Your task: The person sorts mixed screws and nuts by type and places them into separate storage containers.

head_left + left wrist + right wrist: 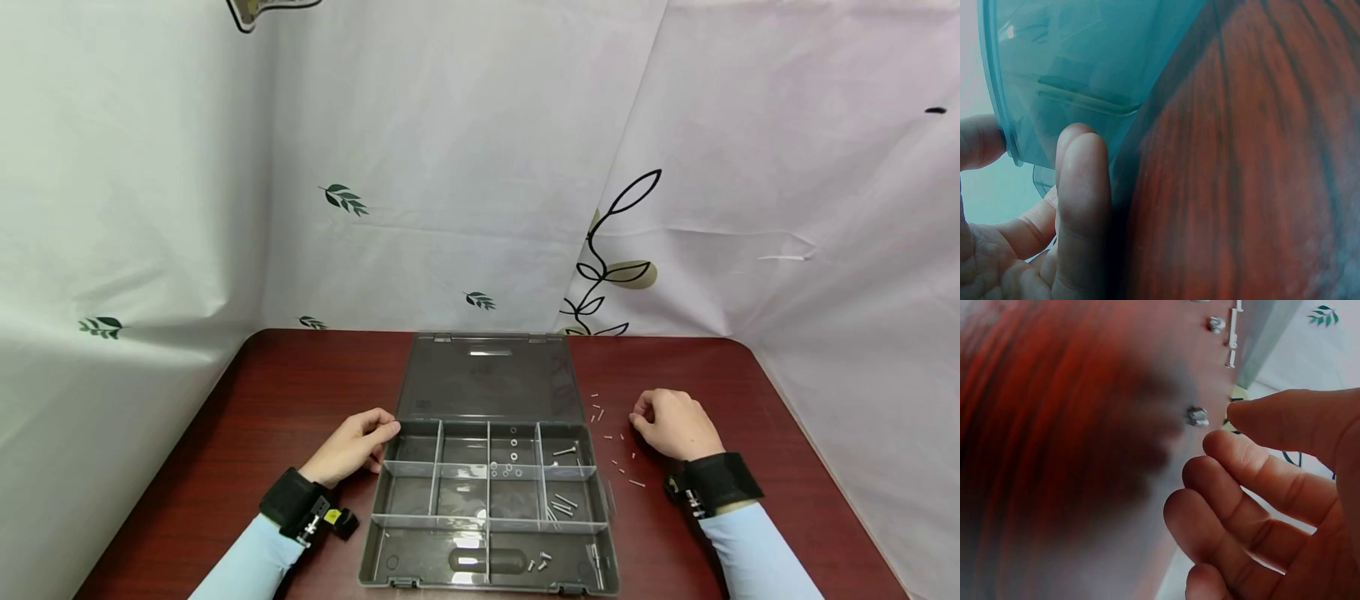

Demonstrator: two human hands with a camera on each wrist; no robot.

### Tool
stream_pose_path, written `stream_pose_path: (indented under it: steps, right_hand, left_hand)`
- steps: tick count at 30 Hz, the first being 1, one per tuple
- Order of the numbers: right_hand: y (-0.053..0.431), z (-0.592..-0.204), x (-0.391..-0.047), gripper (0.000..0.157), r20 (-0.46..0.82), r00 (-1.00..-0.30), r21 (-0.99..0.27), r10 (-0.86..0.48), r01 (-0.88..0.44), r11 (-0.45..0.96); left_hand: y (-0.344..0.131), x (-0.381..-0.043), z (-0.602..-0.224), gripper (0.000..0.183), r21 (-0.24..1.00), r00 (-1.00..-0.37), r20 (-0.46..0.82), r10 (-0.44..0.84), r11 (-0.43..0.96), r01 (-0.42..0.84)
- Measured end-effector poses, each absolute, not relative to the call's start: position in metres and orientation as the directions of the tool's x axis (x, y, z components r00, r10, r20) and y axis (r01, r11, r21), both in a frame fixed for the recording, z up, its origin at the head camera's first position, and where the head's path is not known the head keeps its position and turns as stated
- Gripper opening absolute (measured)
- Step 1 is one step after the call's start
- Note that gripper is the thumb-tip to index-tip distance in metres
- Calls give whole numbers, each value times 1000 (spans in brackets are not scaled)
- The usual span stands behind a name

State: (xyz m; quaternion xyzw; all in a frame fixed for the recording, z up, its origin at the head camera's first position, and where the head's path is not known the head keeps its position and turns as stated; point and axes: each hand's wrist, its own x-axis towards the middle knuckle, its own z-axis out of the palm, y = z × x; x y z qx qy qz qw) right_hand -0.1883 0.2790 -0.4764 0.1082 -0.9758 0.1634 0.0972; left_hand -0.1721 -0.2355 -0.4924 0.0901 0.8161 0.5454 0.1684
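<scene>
Fingers of the left hand (348, 447) pinch the edge of the organizer box (416, 542), just to their right; the right hand (681, 427), back upward, loosely bends empty fingers, small screws (637, 483) to their left.

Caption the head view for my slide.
Left hand holds an open compartment box; right hand beside loose screws.

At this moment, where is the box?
In the head view, the box lies low-centre on the table, with the left hand at its left edge and loose screws to its right.
</scene>
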Motion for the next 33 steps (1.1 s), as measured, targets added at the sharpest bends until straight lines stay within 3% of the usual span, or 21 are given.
stream_pose_path:
  steps: [11, 33]
  right_hand:
    - [277, -480, -196, 23, 215, -968, -313, -130, -194, 930]
    - [280, -481, -200, 19, 102, -991, -358, -85, -116, 926]
  left_hand:
    - [-233, -172, -490, 51, 922, -928, -178, 327, 385, -41]
    - [-235, -174, -494, 50, 920, -926, -170, 336, 391, -27]
